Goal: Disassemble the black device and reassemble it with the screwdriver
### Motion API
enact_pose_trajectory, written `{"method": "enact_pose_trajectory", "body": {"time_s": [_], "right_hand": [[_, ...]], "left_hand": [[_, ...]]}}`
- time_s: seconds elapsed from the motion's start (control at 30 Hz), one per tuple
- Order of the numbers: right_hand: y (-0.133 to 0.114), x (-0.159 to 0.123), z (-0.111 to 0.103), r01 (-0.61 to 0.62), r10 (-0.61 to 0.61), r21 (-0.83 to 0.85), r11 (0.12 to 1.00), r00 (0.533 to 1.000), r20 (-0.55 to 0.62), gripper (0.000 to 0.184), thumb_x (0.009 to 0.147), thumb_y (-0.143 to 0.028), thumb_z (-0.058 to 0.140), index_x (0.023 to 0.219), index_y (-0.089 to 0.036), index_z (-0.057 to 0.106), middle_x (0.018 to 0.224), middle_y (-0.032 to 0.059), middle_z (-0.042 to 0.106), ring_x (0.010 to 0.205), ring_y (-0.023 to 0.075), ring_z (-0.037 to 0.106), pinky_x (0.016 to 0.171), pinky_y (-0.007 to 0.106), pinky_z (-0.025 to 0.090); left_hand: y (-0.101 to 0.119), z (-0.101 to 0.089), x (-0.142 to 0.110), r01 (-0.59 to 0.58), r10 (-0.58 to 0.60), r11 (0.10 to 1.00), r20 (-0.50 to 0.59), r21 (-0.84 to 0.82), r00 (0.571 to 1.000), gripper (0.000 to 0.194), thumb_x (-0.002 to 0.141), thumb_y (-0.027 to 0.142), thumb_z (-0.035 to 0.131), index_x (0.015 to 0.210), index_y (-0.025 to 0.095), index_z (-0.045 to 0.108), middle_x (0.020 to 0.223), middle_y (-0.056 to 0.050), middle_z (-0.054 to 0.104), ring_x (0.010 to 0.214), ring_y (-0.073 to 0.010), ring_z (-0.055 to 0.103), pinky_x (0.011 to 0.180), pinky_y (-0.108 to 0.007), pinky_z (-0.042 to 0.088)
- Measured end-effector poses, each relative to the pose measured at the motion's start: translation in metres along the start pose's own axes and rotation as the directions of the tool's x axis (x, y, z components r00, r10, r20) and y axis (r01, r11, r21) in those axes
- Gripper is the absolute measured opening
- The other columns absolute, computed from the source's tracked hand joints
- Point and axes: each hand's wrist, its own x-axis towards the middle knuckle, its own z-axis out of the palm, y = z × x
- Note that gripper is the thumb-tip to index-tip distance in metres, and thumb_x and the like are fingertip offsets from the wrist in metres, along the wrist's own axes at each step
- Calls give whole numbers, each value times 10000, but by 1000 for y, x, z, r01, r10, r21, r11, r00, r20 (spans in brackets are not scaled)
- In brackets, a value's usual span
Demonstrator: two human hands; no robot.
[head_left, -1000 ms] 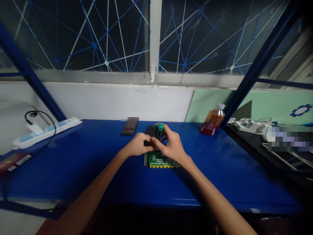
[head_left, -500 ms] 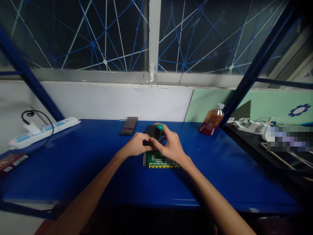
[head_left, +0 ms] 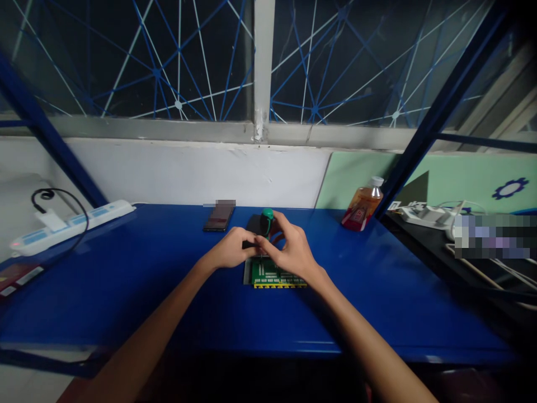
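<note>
A screwdriver (head_left: 265, 223) with a green-and-black handle stands nearly upright over a green circuit board (head_left: 268, 271). My right hand (head_left: 293, 249) is closed around it, the fingers curling behind the handle. My left hand (head_left: 231, 247) is closed beside the lower part of the screwdriver, fingertips close to those of my right hand. What the left fingers pinch, if anything, is hidden. A yellow strip (head_left: 280, 286) runs along the board's near edge, and the hands cover its far part. A dark, flat object (head_left: 254, 223) shows behind the screwdriver.
On the blue table (head_left: 168, 313), a phone (head_left: 220, 216) lies at the back and a drink bottle (head_left: 363, 205) stands back right. To the left are a white power strip (head_left: 75, 226) with a black cable and a red box (head_left: 19, 278). Cables lie on a black surface (head_left: 474, 263) at right.
The top of the screwdriver handle has tilted to the left. Both hands stay at nearly the same place over the board.
</note>
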Motion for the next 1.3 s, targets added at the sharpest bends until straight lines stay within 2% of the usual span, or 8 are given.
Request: {"method": "enact_pose_trajectory", "body": {"time_s": [0.3, 0.57, 0.8, 0.9, 1.0, 1.17, 1.23, 1.3], "right_hand": [[0, -1, -1, -12, 12, -5, 1000, 1000, 17, 432, 841, -374, 527, 1233, -196, 499, 829, 8, 646, 715, 167, 605, 652, 324, 504], [0, 0, 0, -16, 17, 28, 999, 999, -34, 359, 821, -349, 556, 1146, -197, 548, 801, 6, 649, 683, 151, 603, 640, 311, 509], [8, 7, -10, -55, 93, 170, 984, 969, -229, 322, 800, -361, 590, 1077, -200, 562, 759, -8, 626, 622, 128, 574, 579, 267, 493], [26, 8, -23, -130, 142, 62, 990, 945, -295, 332, 795, -365, 589, 1077, -188, 588, 689, -21, 602, 567, 123, 526, 565, 265, 450], [55, 2, -40, -292, 254, -111, 950, 929, -269, 362, 780, -373, 580, 1083, -179, 623, 622, -25, 584, 547, 140, 520, 553, 268, 408], [102, -16, -62, -479, 466, -434, 763, 873, -143, 469, 780, -329, 533, 1226, -201, 601, 858, 54, 719, 776, 228, 648, 637, 288, 423], [112, -21, -64, -477, 554, -554, 683, 832, -34, 462, 790, -339, 531, 1225, -200, 602, 970, 91, 730, 875, 262, 662, 648, 296, 425], [117, -24, -61, -439, 585, -649, 622, 811, 12, 490, 807, -364, 526, 1261, -182, 571, 1036, 130, 719, 923, 287, 664, 674, 313, 431]], "left_hand": [[0, 0, 0, 25, -28, 998, 48, 49, 998, 192, 823, 232, 586, 750, 143, 741, 751, -61, 730, 695, -187, 639, 638, -260, 448], [3, 0, 0, -20, 18, 998, 45, 51, 999, 168, 835, 248, 603, 822, 142, 733, 835, -67, 728, 790, -193, 659, 733, -282, 476], [9, -3, 0, -44, 43, 998, 31, 46, 999, 227, 869, 314, 619, 1007, 176, 732, 999, -76, 715, 910, -199, 659, 829, -318, 483], [10, 0, 0, -61, 58, 995, 42, 74, 997, 256, 871, 356, 623, 1042, 198, 730, 1008, -79, 711, 910, -203, 654, 831, -330, 480], [10, 12, -1, -91, 81, 985, 74, 147, 994, 323, 840, 439, 654, 1060, 214, 727, 1045, -92, 692, 961, -231, 628, 846, -354, 458], [14, 39, -3, -174, 136, 908, 125, 381, 983, 523, 720, 593, 715, 1112, 249, 696, 1129, -91, 640, 1022, -284, 556, 890, -425, 371], [15, 45, -3, -199, 155, 883, 137, 424, 978, 596, 682, 627, 726, 1136, 243, 680, 1132, -99, 631, 1022, -292, 548, 882, -422, 359], [16, 48, -3, -216, 164, 869, 153, 444, 974, 638, 663, 638, 735, 1154, 237, 667, 1135, -103, 628, 1023, -295, 548, 878, -419, 352]]}}
